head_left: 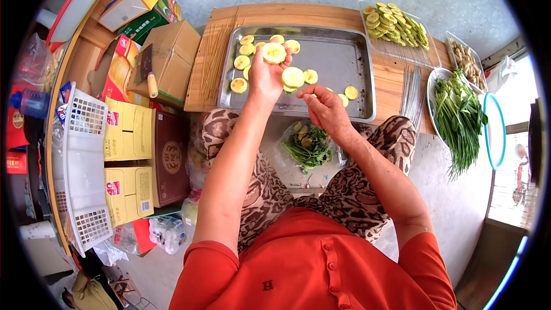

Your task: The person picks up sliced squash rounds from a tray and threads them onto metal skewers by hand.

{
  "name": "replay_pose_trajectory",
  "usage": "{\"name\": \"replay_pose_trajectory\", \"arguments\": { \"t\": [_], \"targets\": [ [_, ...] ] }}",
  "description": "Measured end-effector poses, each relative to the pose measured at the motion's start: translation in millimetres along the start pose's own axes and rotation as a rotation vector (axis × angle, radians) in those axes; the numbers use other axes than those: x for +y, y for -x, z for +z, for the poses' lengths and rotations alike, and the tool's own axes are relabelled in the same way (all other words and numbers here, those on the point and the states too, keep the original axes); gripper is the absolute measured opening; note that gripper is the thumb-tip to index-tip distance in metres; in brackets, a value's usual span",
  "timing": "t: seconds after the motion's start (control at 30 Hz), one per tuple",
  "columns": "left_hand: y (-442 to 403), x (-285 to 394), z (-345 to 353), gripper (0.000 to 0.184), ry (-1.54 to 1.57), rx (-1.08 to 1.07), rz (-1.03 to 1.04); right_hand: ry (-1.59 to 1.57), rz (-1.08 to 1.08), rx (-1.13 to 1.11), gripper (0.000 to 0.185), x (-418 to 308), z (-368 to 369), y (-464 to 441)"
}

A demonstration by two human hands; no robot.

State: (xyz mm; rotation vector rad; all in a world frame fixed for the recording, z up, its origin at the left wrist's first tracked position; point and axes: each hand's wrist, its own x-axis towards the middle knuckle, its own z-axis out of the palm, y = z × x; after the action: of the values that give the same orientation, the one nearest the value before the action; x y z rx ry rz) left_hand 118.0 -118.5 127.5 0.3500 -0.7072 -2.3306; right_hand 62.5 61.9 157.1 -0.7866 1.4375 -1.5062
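Observation:
My left hand [265, 77] is closed around a pale yellow-green zucchini slice [274, 53], held above the metal tray [338, 51]. Another large zucchini slice [293, 77] shows between my hands; whether it hangs on something or lies in the tray is unclear. My right hand [327, 109], over the tray's near edge, has thumb and fingers pinched together. Whatever thin thing they hold, if any, cannot be made out. More zucchini slices [242, 62] lie mainly along the tray's left side, and a few sit near its front right.
Thin wooden skewers [215, 57] lie left of the tray, metal skewers [411, 95] to its right. A clear container [437, 60] holds piled slices. Beyond are a bowl of greens [456, 109] and a tray of ginger-like roots [466, 60]. Boxes [127, 129] and a cleaver [150, 77] stand left.

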Motion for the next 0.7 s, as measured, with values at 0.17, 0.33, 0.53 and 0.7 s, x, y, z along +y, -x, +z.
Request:
{"name": "replay_pose_trajectory", "arguments": {
  "t": [0.17, 0.33, 0.53, 0.7],
  "targets": [
    [-3, 4, 5, 0.042, 0.185, 0.126, 0.065, 0.039, 0.017, -0.005, 0.014, -2, 2, 2],
    [-3, 4, 1, 0.046, 0.095, 0.067, 0.079, 0.041, 0.025, -0.002, 0.014, -5, 1, 4],
    [6, -3, 7, 0.044, 0.035, 0.03, -0.007, 0.023, 0.007, 0.017, 0.013, -3, 0, 1],
    [7, -5, 9, 0.043, 0.034, 0.027, -0.025, 0.046, 0.006, 0.029, 0.013, -1, 0, 0]
  ]
}}
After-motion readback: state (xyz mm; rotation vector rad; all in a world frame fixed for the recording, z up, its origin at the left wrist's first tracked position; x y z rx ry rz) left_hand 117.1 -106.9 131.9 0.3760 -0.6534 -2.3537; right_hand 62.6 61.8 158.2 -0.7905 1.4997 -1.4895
